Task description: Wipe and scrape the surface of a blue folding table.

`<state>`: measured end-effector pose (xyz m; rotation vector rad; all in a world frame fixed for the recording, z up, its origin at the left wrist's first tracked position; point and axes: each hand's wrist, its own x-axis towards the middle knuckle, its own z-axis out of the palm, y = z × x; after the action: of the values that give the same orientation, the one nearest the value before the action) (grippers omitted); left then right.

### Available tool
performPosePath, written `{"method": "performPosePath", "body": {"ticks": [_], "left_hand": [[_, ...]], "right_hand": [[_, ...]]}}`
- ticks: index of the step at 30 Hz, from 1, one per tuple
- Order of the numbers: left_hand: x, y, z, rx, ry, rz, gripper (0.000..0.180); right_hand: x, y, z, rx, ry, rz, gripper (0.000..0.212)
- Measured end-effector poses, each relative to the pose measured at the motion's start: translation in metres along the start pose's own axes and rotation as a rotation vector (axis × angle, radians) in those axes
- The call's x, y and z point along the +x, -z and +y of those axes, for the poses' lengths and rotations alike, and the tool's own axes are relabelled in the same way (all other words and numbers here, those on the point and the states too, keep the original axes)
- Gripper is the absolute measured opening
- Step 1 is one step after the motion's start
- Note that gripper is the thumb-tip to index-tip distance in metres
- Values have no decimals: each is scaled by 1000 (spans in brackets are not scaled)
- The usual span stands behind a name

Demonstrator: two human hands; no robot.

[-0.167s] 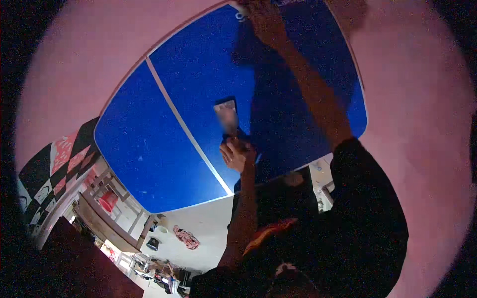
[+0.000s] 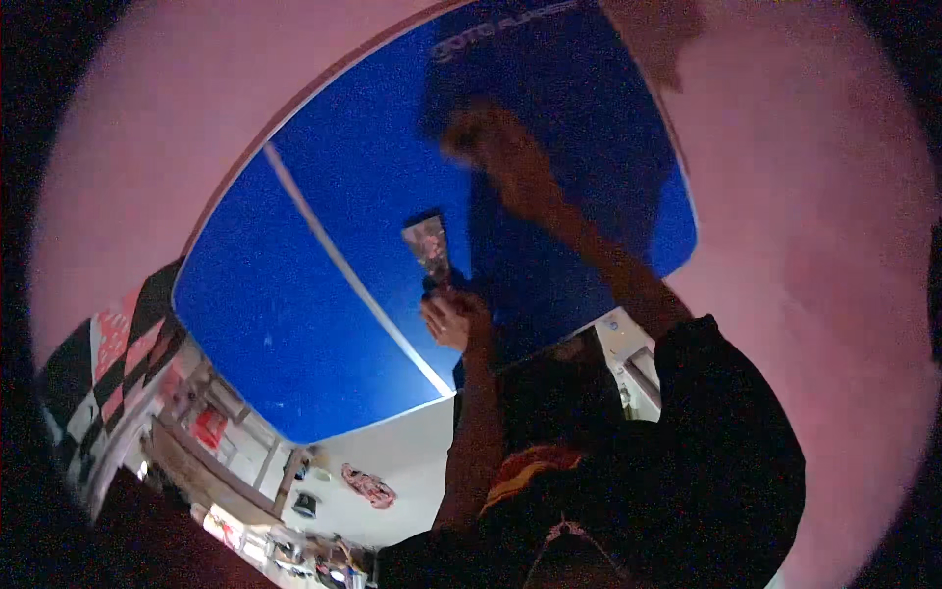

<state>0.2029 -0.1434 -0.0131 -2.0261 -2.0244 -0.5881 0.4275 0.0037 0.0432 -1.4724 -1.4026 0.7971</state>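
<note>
A blue table with a pale centre stripe [image 2: 339, 260] spreads in front of me. My left hand [image 2: 456, 316] is closed around the dark handle of a scraper [image 2: 430, 240]. The scraper's wedge-shaped, mottled pale blade widens away from me to a dark far edge, over the blue surface. My right hand [image 2: 486, 142] is over the shaded right part of the blue table [image 2: 265, 304], beyond and to the right of the scraper. Its fingers are blurred and dark, and whether they hold anything is hidden.
A pink surface [image 2: 805, 187] surrounds the table's far and right sides. Checkered cloth [image 2: 118, 344] hangs at the left. Beyond the near left corner are a wooden bench [image 2: 206, 471], a red container [image 2: 209, 429], a bundled pink cloth [image 2: 368, 486] and a dark item [image 2: 305, 506] on the pale floor.
My right hand has come back from the table's far edge toward me. My left hand still grips the scraper. The whole view has shifted slightly.
</note>
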Motion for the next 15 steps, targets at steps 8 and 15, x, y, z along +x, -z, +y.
{"method": "performPosePath", "body": {"ticks": [8, 15], "left_hand": [[11, 2, 10, -22, 28, 13, 20], [29, 13, 20, 40, 100, -158, 17]], "right_hand": [[-149, 97, 3, -749, 92, -284, 50], [-13, 165, 95, -1026, 108, 271, 49]]}}
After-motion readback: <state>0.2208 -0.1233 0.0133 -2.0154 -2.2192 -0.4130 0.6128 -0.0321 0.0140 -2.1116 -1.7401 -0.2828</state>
